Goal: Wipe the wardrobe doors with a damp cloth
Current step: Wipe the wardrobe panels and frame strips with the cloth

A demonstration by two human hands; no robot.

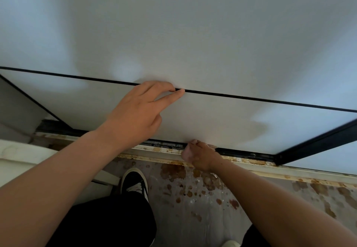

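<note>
Rust-brown stained flooring (193, 198) was seen across the lower part of the view, from 5 to 7 o'clock, with a pale, equally spotted sill (251, 171) running along its far edge. Above the sill, a dark bottom track (166, 146) was visible, and the white wardrobe door (212, 53) filled the whole upper half of the view. The door was crossed by a thin black strip (270, 101), slanting from 9 o'clock down towards 3 o'clock. A second panel (336, 156) with a black frame was seen at 4 o'clock, set at an angle to the main door.

The left hand (135, 115) was laid against the door just left of centre, its fingers (173, 95) stretched out and relaxed, with the tips touching the panel at the black strip; nothing was held in it. The right hand (202, 158) was placed lower, at about 5 o'clock from the centre, at the bottom edge of the door. Its fingers were curled round a pinkish cloth (188, 153), which was bunched and pressed where the door met the track.

A black shoe (134, 183) with white laces was seen at 6 o'clock on the floor, beneath black trousers (116, 223). A white ledge (19, 154) was visible at 8 o'clock; what it belonged to could not be told.
</note>
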